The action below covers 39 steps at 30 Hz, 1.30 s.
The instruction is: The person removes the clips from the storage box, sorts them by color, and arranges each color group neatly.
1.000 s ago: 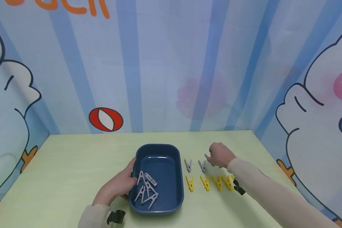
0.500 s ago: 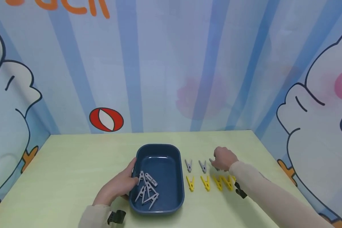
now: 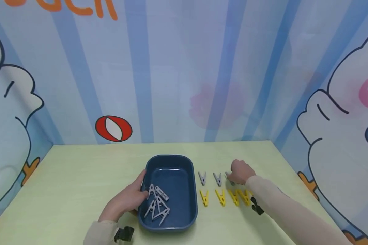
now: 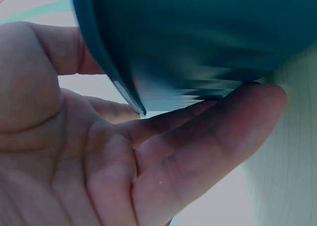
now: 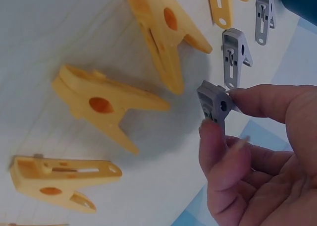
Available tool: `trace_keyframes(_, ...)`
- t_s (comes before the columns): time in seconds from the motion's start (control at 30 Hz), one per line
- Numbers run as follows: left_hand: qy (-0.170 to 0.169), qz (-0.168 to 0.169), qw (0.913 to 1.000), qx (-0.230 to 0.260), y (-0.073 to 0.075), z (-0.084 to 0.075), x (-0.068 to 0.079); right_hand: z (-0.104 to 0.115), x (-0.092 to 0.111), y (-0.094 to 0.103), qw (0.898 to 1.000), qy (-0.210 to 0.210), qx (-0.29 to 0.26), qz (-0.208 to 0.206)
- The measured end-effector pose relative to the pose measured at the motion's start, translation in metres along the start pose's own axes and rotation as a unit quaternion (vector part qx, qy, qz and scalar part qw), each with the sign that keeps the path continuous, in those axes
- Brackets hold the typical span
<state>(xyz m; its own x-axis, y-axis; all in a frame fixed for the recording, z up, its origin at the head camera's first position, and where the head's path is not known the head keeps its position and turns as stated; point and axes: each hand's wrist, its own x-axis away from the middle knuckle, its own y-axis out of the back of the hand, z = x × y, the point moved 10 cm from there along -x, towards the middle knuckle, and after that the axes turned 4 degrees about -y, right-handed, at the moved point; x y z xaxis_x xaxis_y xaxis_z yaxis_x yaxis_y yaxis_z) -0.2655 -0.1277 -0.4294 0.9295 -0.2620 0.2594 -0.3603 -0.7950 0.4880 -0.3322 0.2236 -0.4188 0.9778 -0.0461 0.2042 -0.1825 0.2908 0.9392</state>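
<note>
In the head view, my left hand [image 3: 125, 200] holds the left rim of a dark blue plastic tub [image 3: 179, 194], thumb over the edge. The left wrist view shows the other fingers under the tub's outer wall [image 4: 198, 32]. Several grey clothespins [image 3: 162, 193] lie in a heap in its near left part. My right hand [image 3: 241, 172] is low over the table, right of the tub. In the right wrist view, its thumb and fingers pinch a grey clothespin [image 5: 214, 98]. Two more grey clothespins [image 3: 217, 179] lie in a row to its left.
Several yellow clothespins [image 3: 220, 197] form a row on the pale yellow table [image 3: 95, 170], nearer than the grey ones; the right sleeve partly covers that row's right end. A patterned fabric backdrop [image 3: 178, 68] rises behind the table's far edge.
My right hand has shifted a little right and nearer along with the grey clothespin, then has stayed almost still. The left hand and the tub have not moved.
</note>
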Motion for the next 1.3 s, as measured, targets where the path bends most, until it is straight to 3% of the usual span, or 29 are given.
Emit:
trace_keyframes(0.33, 0.006, -0.002, 1.0, -0.001, 0.001, 0.002, -0.001, 0.005, -0.001, -0.003, 1.0, -0.007, 0.008, -0.019)
trace_keyframes(0.7, 0.001, -0.004, 1.0, -0.001, 0.001, 0.002, -0.001, 0.0, -0.003, -0.009, 1.0, -0.016, 0.011, -0.015)
trace_keyframes(1.3, -0.002, -0.007, 0.9999, -0.008, 0.002, 0.0, 0.0, 0.003, -0.002, -0.007, 0.999, 0.002, 0.023, -0.022)
